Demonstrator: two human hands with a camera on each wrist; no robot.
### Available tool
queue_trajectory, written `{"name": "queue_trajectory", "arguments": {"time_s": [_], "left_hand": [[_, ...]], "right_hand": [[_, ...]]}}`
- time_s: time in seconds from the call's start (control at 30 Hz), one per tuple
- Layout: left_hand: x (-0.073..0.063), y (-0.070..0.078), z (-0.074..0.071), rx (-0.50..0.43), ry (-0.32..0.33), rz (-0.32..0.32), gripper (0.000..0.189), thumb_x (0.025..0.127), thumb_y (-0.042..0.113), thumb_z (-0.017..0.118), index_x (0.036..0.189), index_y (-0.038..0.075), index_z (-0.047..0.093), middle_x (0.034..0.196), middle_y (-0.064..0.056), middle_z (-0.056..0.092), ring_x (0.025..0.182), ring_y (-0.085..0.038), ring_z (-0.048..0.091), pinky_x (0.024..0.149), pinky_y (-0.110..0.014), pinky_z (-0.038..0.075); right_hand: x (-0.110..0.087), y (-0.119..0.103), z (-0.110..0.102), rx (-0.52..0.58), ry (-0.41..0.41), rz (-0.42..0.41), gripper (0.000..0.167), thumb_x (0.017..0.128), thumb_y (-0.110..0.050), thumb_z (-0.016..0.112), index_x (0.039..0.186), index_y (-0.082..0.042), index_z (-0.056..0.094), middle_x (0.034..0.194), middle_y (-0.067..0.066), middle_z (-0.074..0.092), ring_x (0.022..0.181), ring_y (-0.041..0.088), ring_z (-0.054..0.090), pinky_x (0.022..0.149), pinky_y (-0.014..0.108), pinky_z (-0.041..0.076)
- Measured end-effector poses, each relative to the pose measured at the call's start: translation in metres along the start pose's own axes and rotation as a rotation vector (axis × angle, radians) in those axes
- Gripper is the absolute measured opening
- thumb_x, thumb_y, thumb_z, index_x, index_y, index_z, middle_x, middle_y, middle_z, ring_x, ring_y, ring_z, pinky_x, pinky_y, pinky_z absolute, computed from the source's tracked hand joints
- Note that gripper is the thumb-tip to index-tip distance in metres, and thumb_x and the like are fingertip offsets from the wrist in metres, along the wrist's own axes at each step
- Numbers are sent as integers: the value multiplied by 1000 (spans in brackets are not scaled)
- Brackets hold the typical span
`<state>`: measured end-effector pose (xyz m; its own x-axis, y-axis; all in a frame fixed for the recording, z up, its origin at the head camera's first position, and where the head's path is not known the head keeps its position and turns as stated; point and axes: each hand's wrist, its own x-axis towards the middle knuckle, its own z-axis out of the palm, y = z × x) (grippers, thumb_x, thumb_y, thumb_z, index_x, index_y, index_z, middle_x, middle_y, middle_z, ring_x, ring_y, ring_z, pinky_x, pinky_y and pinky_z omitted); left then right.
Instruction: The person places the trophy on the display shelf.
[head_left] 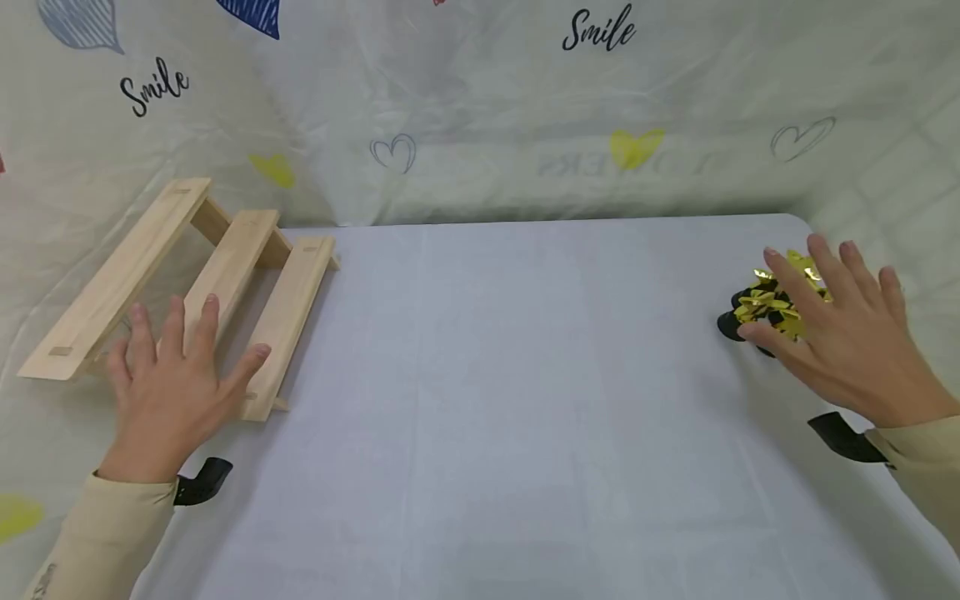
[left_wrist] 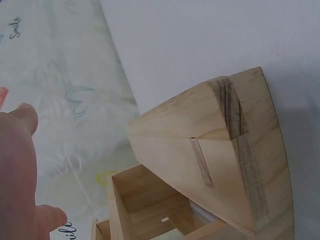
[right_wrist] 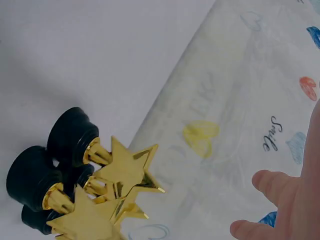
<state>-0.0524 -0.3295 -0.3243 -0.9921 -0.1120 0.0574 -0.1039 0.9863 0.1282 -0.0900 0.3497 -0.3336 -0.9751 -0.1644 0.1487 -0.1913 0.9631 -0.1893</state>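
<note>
A tiered wooden rack [head_left: 240, 258] with three slanting steps stands at the left of the white table. Over its near end my left hand [head_left: 176, 383] is spread, fingers apart, gripping nothing. In the left wrist view the rack's pale wood [left_wrist: 175, 160] shows beside that hand. Several small star trophies [head_left: 772, 308] lie in a pile at the table's right edge. They have gold stars [right_wrist: 120, 170] and round black bases [right_wrist: 35, 175]. My right hand [head_left: 847, 333] hovers over them with fingers spread and hides part of the pile; nothing is in its grasp.
A white cloth covers the table [head_left: 510, 375], which spans the space between rack and trophies. Behind it hangs a pale sheet [head_left: 480, 108] printed with hearts and "Smile" lettering. The table's back right corner is rounded.
</note>
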Motion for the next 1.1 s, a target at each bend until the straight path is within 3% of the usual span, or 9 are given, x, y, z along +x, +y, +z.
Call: {"name": "queue_trajectory", "arguments": {"time_s": [0.23, 0.43, 0.53, 0.63, 0.7, 0.77, 0.93, 1.1], "left_hand": [[-5, -5, 0, 10, 54, -11, 106, 101, 70, 42, 160, -11, 7, 163, -41, 19, 154, -62, 7, 108, -80, 18], [-11, -13, 0, 51, 74, -9, 111, 102, 68, 45, 153, -25, 11, 151, -53, 29, 138, -67, 32, 107, -78, 30], [-15, -15, 1, 60, 162, 29, 107, 101, 62, 53, 145, -30, 24, 138, -56, 41, 127, -68, 43, 103, -75, 38], [-20, -15, 2, 58, 268, 77, 92, 97, 58, 63, 117, -29, 44, 102, -51, 55, 94, -63, 56, 75, -68, 49], [-22, -14, 4, 63, 328, 115, 86, 95, 60, 65, 96, -23, 44, 78, -39, 52, 69, -56, 53, 54, -60, 44], [-24, -13, 5, 59, 355, 133, 80, 94, 61, 66, 85, -15, 42, 65, -28, 44, 54, -48, 46, 44, -55, 37], [-30, -11, 7, 65, 389, 164, 88, 97, 69, 55, 84, -17, 44, 62, -29, 44, 55, -51, 47, 50, -61, 39], [-36, -10, 7, 177, 527, 206, 101, 97, 84, 20, 65, -9, 39, 51, -26, 40, 44, -46, 42, 39, -48, 29]], "right_hand": [[18, -17, -4, 21, 9, -61, 82, 102, -57, 57, 166, -19, 23, 172, 29, 9, 158, 56, 3, 122, 77, -5], [29, -32, -2, 45, 13, -94, 82, 101, -60, 57, 165, -20, 24, 173, 27, 9, 159, 55, 5, 123, 75, -5], [34, -39, -1, 59, 21, -113, 82, 100, -59, 59, 165, -21, 25, 173, 26, 10, 159, 55, 7, 124, 75, -5], [41, -48, 0, 60, 21, -131, 83, 100, -60, 59, 165, -22, 25, 173, 26, 11, 160, 53, 7, 124, 74, -4], [44, -52, 1, 61, 22, -146, 83, 99, -60, 59, 165, -22, 26, 173, 26, 12, 160, 52, 7, 124, 74, -3], [48, -56, 2, 53, 25, -161, 83, 99, -60, 60, 165, -22, 26, 172, 26, 14, 160, 52, 9, 125, 74, -1], [56, -66, 3, 38, 14, -199, 85, 99, -61, 60, 165, -23, 24, 172, 27, 14, 160, 51, 9, 126, 72, 0], [65, -77, 6, 37, 13, -244, 86, 97, -61, 62, 165, -22, 27, 172, 25, 15, 160, 50, 9, 126, 72, 0]]}}
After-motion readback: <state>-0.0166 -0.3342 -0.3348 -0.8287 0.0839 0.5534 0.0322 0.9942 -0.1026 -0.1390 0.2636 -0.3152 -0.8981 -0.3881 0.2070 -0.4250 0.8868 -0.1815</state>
